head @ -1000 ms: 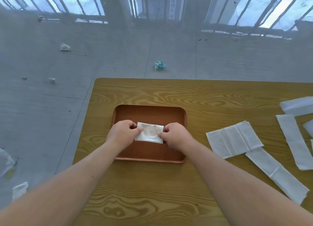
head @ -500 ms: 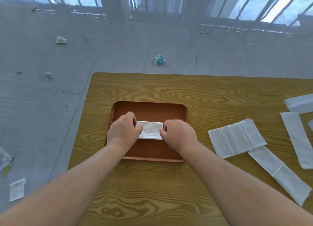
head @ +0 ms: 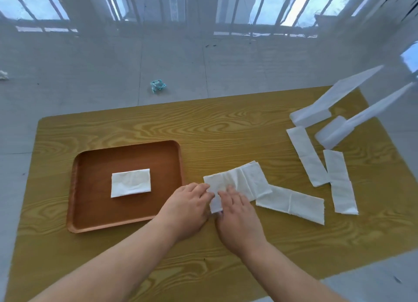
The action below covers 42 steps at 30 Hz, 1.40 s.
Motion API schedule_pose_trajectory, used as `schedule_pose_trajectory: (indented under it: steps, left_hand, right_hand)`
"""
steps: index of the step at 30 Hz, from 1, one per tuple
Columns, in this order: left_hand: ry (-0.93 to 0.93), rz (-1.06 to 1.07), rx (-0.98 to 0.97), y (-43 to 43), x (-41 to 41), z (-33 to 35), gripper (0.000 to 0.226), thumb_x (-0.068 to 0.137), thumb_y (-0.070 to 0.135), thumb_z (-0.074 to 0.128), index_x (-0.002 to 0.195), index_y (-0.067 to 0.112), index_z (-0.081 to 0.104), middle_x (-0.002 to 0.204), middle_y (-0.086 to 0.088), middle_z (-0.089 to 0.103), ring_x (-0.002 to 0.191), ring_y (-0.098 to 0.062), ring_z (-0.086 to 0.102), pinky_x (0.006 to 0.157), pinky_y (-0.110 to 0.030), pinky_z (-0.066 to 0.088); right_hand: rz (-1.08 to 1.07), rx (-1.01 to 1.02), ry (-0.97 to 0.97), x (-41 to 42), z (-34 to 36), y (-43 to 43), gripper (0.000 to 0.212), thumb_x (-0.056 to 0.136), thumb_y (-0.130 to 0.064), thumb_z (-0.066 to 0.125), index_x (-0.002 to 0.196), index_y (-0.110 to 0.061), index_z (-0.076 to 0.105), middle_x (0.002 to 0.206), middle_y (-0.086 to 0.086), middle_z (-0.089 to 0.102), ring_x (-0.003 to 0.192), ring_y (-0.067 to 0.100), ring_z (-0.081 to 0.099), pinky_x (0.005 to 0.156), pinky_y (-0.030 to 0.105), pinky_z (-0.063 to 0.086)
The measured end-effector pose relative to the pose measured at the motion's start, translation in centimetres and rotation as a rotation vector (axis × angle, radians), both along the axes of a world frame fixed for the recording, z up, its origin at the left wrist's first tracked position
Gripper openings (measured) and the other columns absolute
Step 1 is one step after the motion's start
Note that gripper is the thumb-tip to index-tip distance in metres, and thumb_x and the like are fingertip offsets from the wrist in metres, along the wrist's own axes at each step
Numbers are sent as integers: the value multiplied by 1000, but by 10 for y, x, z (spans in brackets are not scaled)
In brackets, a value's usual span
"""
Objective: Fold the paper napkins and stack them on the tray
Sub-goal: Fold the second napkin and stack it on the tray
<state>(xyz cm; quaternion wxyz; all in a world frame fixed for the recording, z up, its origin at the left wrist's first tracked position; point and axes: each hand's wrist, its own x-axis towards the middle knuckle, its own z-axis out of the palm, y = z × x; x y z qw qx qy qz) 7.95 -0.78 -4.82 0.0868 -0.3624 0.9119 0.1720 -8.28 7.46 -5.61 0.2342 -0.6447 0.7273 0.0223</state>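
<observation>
A brown tray sits on the left part of the wooden table. One folded white napkin lies flat in the tray's middle, with no hand on it. Just right of the tray lies a wide, creased napkin. My left hand pinches its near-left edge, and my right hand holds down the same corner, fingers on the paper. The corner itself shows between the two hands.
Several more white napkins lie on the right: a long strip beside the held one, two strips further right, and two blurred ones at the far right edge. Crumpled blue-white paper lies on the floor.
Both hands let go of the folded napkin on the tray and moved right onto the wide napkin. The view has swung right, so more of the table's right side shows.
</observation>
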Motion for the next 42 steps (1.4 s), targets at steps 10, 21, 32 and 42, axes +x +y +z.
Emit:
schedule_pose_trajectory:
  steps: [10,21,32,42]
  left_hand:
    - [-87,1,-211,4,1,0,44,93,53,59,114,18,76,128,-6,73,114,-31,67,98,-47,55]
    - [-189,362,45,-20,-39,-2,52,81,69,72,115,31,62,121,4,53,116,-21,48,99,-39,47]
    - [-267,378,13,-22,-47,4,75,75,74,73,132,30,54,127,4,58,119,-22,53,96,-41,48]
    - [-263,366,67,-26,-49,-6,40,80,66,75,103,36,65,110,6,55,114,-21,51,90,-39,42]
  right_hand:
    - [66,-76,-50,-31,0,45,61,101,-28,37,161,-17,26,169,9,23,156,31,14,126,47,16]
    - [148,4,41,-66,-10,71,66,101,-28,42,161,-8,23,169,15,13,157,31,8,126,47,8]
    - [102,-23,18,-62,-13,68,67,101,-28,37,162,-10,14,171,15,8,157,33,5,124,45,2]
    - [41,-14,81,-85,-11,76,65,93,-23,52,156,-12,39,164,16,33,150,40,30,120,58,28]
